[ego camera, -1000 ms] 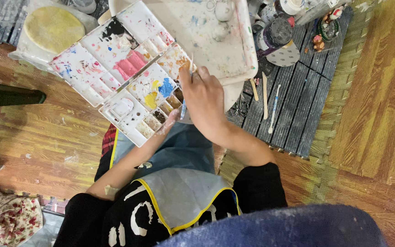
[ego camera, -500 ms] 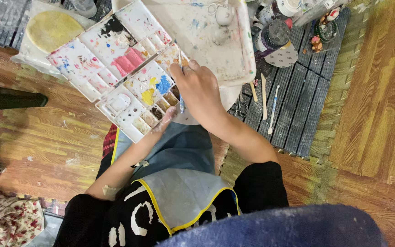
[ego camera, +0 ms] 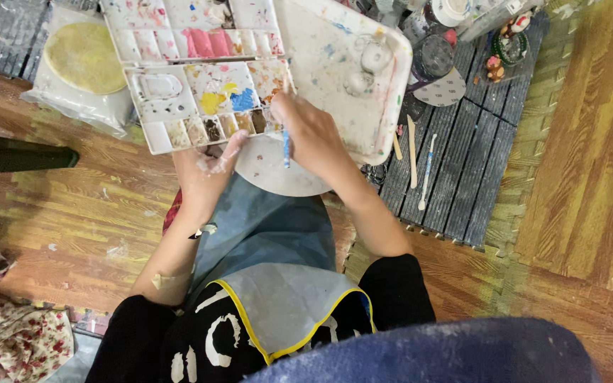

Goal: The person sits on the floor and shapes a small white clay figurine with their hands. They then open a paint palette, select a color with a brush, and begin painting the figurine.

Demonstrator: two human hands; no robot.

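Observation:
My right hand (ego camera: 308, 133) grips a thin blue-handled paintbrush (ego camera: 286, 147), its tip at the right edge of an open paint palette (ego camera: 200, 78) with many wells of pink, yellow, blue and brown. My left hand (ego camera: 208, 169), smeared with white, holds the palette's near edge from below. Under both hands lies a pale round disc (ego camera: 271, 170) resting over my lap.
A large paint-stained white tray (ego camera: 349, 64) sits behind my right hand. Dark slatted mats (ego camera: 462, 163) to the right carry wooden and white modelling tools (ego camera: 420, 163), jars and small figurines (ego camera: 505, 42). A bagged yellow disc (ego camera: 83, 60) lies far left. Floral cloth (ego camera: 15, 340) is bottom left.
The view has shifted, so the palette now sits flatter and higher. My right hand has drawn back from the palette's wells to its right edge, brush pointing down over the pale disc.

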